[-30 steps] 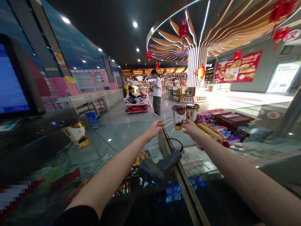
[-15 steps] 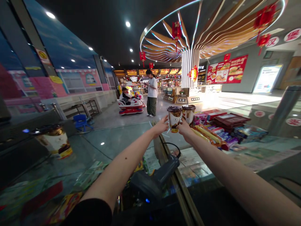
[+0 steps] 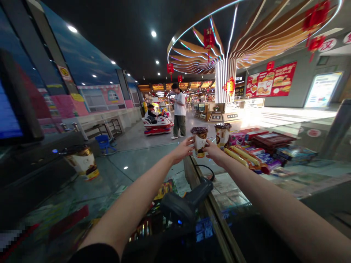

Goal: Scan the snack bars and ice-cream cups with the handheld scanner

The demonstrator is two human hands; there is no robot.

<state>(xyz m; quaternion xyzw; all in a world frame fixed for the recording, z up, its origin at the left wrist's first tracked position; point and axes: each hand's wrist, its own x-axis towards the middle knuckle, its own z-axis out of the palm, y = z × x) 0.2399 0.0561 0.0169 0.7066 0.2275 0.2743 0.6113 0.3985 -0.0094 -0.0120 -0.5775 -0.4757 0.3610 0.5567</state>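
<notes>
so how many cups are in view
3: one cup held between the left hand and right hand, a second cup just right of it, a third cup at left near the screen. More could be hidden.

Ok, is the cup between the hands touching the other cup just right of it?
Apart: the head view shows background between the middle cup and the right-hand cup at lid height.

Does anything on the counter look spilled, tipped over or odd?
Nothing looks spilled or toppled. The held cup between the left hand and right hand looks upright. The far-left cup appears tilted, though probably only from lens distortion.
</notes>
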